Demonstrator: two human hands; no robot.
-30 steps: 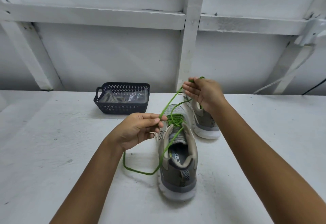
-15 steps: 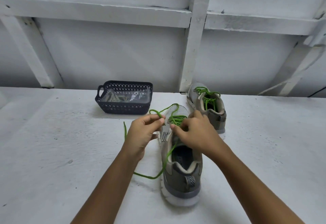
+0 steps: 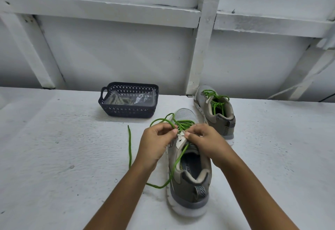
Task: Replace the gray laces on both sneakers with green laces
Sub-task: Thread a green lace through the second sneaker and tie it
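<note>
- Sneakers, 2, gray-beige: both stand on the white counter (image 3: 54, 157), toes toward its rear edge.
- Near sneaker (image 3: 188, 175), 1: mid-counter, partly threaded with green lace (image 3: 178, 159), 1. A loose tail of this lace drops off the sneaker's left side onto the counter.
- Far sneaker (image 3: 208, 106), 1: just behind and to the right, at the rear edge, carrying second green lace (image 3: 215, 103), 1.
- Left hand (image 3: 155, 142), 1: thumb and forefinger pinch a loop of the green lace.
- Right hand (image 3: 208, 142), 1: fingers curled, pinching the same lace at the eyelets.
- Basket (image 3: 126, 111), 1, dark: by the rear edge, left of the sneakers. It holds clear bag (image 3: 145, 99), 1, with gray laces (image 3: 119, 101), number not countable.
</note>
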